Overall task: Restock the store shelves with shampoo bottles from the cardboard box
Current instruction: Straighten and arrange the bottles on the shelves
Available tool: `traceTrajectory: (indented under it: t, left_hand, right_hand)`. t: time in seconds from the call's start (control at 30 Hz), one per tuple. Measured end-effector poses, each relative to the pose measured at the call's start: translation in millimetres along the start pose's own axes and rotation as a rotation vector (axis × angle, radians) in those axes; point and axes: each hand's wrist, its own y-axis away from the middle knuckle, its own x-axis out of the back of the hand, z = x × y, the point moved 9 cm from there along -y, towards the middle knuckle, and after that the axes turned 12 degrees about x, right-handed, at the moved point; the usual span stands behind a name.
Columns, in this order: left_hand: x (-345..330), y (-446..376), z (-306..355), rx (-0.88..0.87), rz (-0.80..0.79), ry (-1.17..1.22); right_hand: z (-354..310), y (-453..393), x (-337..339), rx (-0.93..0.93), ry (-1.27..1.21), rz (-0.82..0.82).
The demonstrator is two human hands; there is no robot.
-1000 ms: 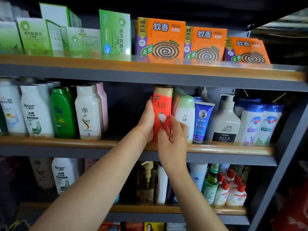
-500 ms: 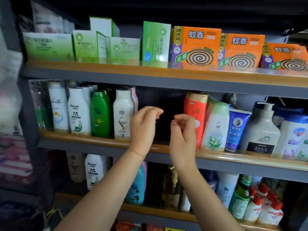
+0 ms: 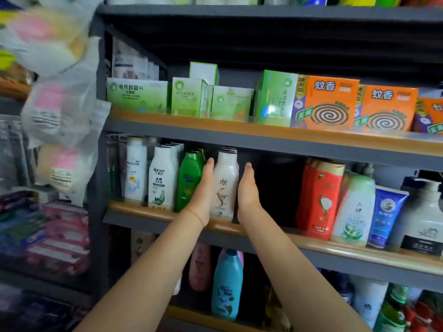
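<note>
A cream-white shampoo bottle [image 3: 225,185] stands at the front of a row on the middle shelf [image 3: 311,245]. My left hand [image 3: 203,188] lies flat against its left side and my right hand [image 3: 248,190] flat against its right side, fingers straight, neither curled around it. A red shampoo bottle [image 3: 320,200] stands upright further right on the same shelf, apart from both hands. A dark gap separates the cream bottle from the red one. The cardboard box is not in view.
Left of my hands stand a green bottle [image 3: 189,180] and white bottles [image 3: 161,178]. Orange mosquito-coil boxes [image 3: 328,104] and green boxes [image 3: 136,94] fill the shelf above. A blue bottle [image 3: 226,283] stands on the shelf below. Plastic-wrapped goods [image 3: 60,104] hang at left.
Both hands let go of the red bottle, which stays on the shelf, and moved left to flank the cream-white bottle. The view has swung left.
</note>
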Motion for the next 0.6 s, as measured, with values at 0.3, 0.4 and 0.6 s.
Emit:
traceTrajectory:
  t: [0.3, 0.4, 0.6]
  left_hand:
    - [-1, -22, -1, 0.108, -0.094, -0.003]
    - [0, -27, -1, 0.112, -0.070, -0.013]
    - [-2, -34, -4, 0.128, -0.062, 0.003]
  right_hand:
    - [-16, 8, -19, -0.014, -0.135, -0.062]
    - [-15, 6, -18, -0.026, -0.158, -0.072]
    - [-14, 4, -17, -0.049, -0.171, -0.084]
